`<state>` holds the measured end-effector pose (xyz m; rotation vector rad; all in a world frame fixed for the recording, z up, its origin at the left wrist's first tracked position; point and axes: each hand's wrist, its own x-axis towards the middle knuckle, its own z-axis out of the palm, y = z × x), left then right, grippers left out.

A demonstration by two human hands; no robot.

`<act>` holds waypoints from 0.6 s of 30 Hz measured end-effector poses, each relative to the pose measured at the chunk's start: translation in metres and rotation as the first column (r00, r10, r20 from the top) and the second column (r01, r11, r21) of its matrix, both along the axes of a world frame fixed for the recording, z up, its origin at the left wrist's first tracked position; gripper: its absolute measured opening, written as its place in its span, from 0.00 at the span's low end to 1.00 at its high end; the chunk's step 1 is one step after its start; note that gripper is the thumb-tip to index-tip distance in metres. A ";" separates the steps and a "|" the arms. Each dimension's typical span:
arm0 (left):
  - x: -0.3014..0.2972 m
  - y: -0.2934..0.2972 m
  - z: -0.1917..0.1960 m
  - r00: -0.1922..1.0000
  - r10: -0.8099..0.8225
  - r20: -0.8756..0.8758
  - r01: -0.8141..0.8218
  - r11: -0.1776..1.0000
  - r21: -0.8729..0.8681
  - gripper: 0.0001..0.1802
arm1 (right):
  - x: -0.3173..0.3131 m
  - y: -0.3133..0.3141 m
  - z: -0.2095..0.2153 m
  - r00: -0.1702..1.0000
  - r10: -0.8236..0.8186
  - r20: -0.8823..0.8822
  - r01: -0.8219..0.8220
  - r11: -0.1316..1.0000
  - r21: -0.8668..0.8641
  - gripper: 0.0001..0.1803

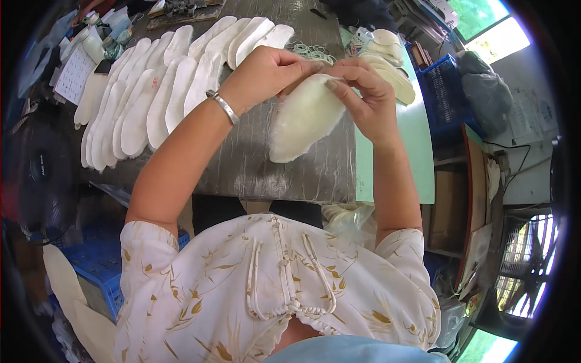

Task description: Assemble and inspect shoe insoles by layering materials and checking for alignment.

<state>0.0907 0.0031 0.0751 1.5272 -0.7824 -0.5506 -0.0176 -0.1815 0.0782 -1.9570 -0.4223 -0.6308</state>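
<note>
A cream, fluffy fleece insole (304, 119) hangs over the table, its broad end pointing down toward me. My right hand (368, 100) is closed on its upper edge, the thumb lying on the fleece. At the top end, my left hand (266, 77) pinches with thumb and fingers close to the right fingertips; a silver bracelet circles that wrist. The fingers partly hide the insole's upper end, and anything small between them cannot be made out. Just beyond the hands lies a loose heap of pale green cord loops (311, 51).
Overlapping rows of white insoles (136, 112) cover the dark table (242, 163) on the left. More cream insoles (393, 78) lie on a green mat (396, 163) at right. A blue crate (445, 91) stands beyond it; a black fan (42, 169) is at far left.
</note>
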 end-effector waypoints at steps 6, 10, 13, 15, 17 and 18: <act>-0.005 0.000 -0.002 1.000 -0.015 -0.015 0.014 0.999 -0.051 0.17 | -0.002 -0.001 0.000 0.993 -0.063 0.104 0.069 0.996 -0.054 0.09; -0.007 -0.006 -0.002 0.998 -0.024 0.061 0.026 0.999 -0.037 0.18 | -0.004 0.002 0.001 0.994 -0.051 0.099 0.055 0.998 -0.038 0.09; -0.013 -0.012 -0.002 0.988 0.046 0.148 -0.035 0.996 -0.077 0.19 | -0.003 -0.002 -0.003 0.996 -0.057 0.063 0.057 0.998 0.010 0.09; -0.012 -0.010 0.005 0.994 -0.023 0.111 0.024 1.000 -0.008 0.21 | -0.006 -0.001 -0.003 0.998 -0.066 -0.024 0.069 0.982 0.173 0.08; -0.016 -0.009 0.002 0.994 -0.024 0.102 0.034 0.995 -0.094 0.25 | -0.005 0.000 -0.003 0.998 -0.059 -0.003 0.059 0.986 0.155 0.08; -0.014 -0.009 -0.004 0.995 -0.020 0.095 0.031 0.993 -0.116 0.26 | -0.005 -0.001 -0.003 0.998 -0.056 -0.001 0.056 0.984 0.170 0.08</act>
